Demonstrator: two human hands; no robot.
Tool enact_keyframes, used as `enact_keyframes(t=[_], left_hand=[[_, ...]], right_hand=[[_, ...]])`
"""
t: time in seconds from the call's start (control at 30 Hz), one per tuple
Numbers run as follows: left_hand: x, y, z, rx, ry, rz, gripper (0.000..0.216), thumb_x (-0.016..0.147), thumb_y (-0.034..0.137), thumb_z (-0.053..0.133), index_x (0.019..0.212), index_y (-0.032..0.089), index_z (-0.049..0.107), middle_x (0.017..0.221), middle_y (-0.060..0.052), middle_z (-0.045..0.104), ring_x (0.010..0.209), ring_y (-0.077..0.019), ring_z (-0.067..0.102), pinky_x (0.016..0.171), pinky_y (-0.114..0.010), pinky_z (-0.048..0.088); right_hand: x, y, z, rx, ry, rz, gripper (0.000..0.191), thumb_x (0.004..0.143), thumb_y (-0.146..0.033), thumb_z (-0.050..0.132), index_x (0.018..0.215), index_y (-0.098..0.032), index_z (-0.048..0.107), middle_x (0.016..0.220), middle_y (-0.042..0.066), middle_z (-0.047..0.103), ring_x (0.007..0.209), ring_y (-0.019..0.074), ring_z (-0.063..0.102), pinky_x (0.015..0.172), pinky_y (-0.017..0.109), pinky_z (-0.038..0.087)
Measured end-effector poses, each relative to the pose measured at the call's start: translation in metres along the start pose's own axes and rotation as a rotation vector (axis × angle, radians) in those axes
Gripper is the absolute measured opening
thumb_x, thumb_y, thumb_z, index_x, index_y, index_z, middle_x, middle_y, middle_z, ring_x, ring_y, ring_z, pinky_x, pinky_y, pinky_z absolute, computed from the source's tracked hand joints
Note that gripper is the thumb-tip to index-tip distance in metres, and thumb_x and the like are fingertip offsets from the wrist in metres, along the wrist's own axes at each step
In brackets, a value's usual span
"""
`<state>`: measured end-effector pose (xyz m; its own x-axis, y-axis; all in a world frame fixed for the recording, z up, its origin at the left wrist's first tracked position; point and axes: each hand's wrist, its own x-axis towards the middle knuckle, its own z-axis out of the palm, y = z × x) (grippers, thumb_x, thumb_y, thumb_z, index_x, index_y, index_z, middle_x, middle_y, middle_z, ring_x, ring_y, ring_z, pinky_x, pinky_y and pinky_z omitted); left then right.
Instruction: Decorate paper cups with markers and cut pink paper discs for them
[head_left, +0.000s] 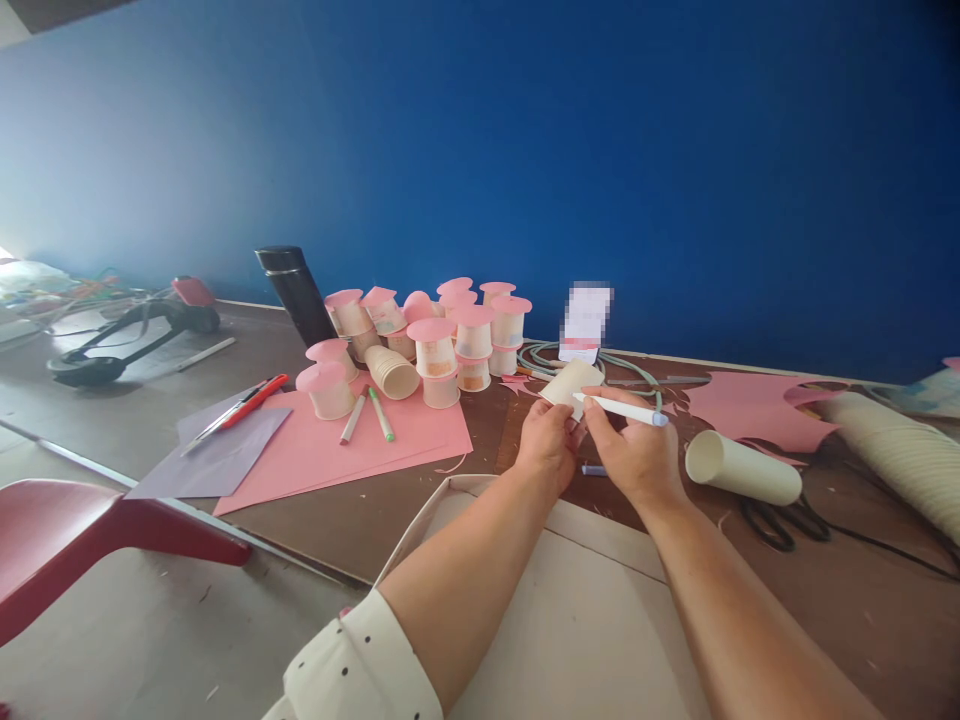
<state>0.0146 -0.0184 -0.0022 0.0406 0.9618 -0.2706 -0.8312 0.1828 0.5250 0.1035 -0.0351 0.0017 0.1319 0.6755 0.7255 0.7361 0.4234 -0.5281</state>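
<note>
My left hand point(551, 436) grips a cream paper cup point(571, 384) that lies tilted on its side above the table. In my right hand point(636, 446) is a white marker pen point(626, 408), its tip against or very close to the cup's wall; actual contact is too small to make out. A blue pen cap point(594, 470) lies on the table just below my hands. Left of them stand several stacked paper cups topped with pink paper discs point(433, 332), and a nested stack of cups point(393, 372) rests on its side.
Pink paper sheets point(300, 460), purple paper point(217, 465), a red cutter point(247, 405) and two markers point(380, 413) lie left. A black flask point(296, 295) leans behind. A blurred phone point(586, 322) stands against the blue wall. Rightward are cut pink paper point(757, 405) and a cup stack point(742, 468).
</note>
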Motion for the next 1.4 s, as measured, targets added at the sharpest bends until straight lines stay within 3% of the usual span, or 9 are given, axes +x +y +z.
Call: enact_keyframes(t=[1.1, 1.4], left_hand=[[0.0038, 0.0032, -0.0033, -0.130, -0.026, -0.020, 0.020, 0.072, -0.003, 0.054, 0.080, 0.016, 0.051, 0.084, -0.007, 0.066, 0.069, -0.0132, 0.066, 0.073, -0.029, 0.055], [0.0042, 0.0034, -0.0039, -0.119, -0.035, -0.027, 0.019, 0.073, -0.002, 0.050, 0.079, 0.016, 0.049, 0.079, -0.006, 0.065, 0.066, -0.0113, 0.064, 0.074, -0.028, 0.056]], right_hand=[[0.0009, 0.0003, -0.0010, -0.016, 0.004, 0.008, 0.020, 0.083, -0.032, 0.058, 0.090, -0.020, 0.073, 0.089, 0.008, 0.075, 0.087, 0.0242, 0.071, 0.078, 0.036, 0.056], [0.0013, 0.0007, -0.0008, -0.029, 0.012, 0.004, 0.021, 0.083, -0.031, 0.058, 0.090, -0.019, 0.074, 0.090, 0.007, 0.076, 0.086, 0.0236, 0.071, 0.077, 0.034, 0.055]])
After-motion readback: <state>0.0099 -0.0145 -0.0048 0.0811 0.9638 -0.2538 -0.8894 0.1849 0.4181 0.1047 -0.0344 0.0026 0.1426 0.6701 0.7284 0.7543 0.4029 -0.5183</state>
